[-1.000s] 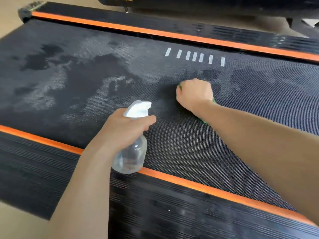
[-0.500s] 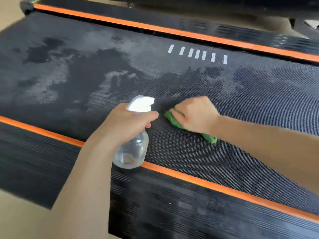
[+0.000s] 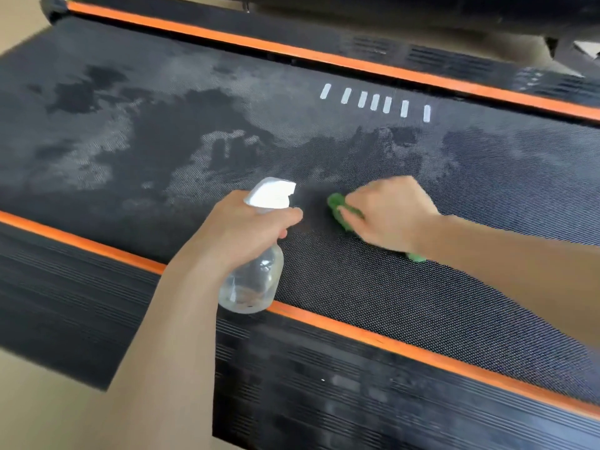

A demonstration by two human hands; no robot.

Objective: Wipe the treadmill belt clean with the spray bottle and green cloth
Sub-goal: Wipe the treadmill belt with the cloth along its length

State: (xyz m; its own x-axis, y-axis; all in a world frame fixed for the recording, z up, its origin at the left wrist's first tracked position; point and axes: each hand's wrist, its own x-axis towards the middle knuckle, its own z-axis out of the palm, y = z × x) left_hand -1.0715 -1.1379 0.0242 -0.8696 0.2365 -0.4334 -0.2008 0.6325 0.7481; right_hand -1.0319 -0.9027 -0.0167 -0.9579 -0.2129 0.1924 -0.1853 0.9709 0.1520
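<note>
Wiping stage of belt cleaning, head view. The right hand point(image 3: 388, 214), at centre right of the frame, presses the bunched green cloth point(image 3: 341, 211) flat against the treadmill belt point(image 3: 357, 297); its fingers curl over the cloth, which shows only at the fingertips and as a small tail below the wrist. The left hand point(image 3: 242, 230), at centre, grips the neck of the clear spray bottle point(image 3: 251, 285) with the white trigger head point(image 3: 271, 193) pointing up and right toward the cloth; the bottle hangs over the belt's near edge, above the near orange rail point(image 3: 406, 347), and looks nearly empty. Dark wet patches lie across the left and middle of the belt, with paler grey, seemingly dusty or dry zones between them and around the white dash marks point(image 3: 375, 101) at upper centre. To do this step well, the cloth is best kept spread under the palm, worked in overlapping strokes from the damp zone outward into the grey patches, and refolded when soiled; fresh spray probably belongs on the pale areas at upper left, not on the already soaked ones.
</note>
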